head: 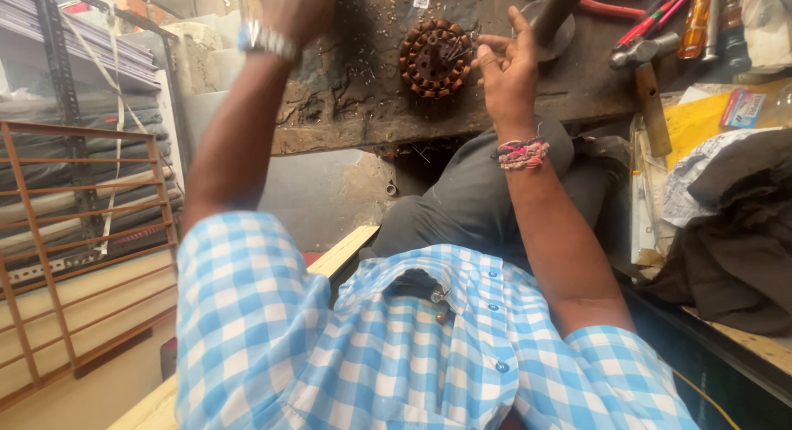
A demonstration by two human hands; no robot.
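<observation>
A round motor stator (pixel 435 57) wound with copper coils lies on the worn wooden workbench (pixel 346 108). My right hand (pixel 505 63) is beside its right edge, fingers pinching thin wires that lead from it. My left hand (pixel 297 8), with a metal watch on the wrist, is raised at the top edge of the view, left of the stator; its fingers are cut off by the frame. My blue checked shirt fills the foreground.
A hammer (pixel 648 63), red-handled pliers (pixel 652 18) and screwdrivers (pixel 697 22) lie at the bench's right end. Dark cloth (pixel 734 240) and papers pile up at right. A rust-coloured metal frame (pixel 82 232) and shelving stand at left.
</observation>
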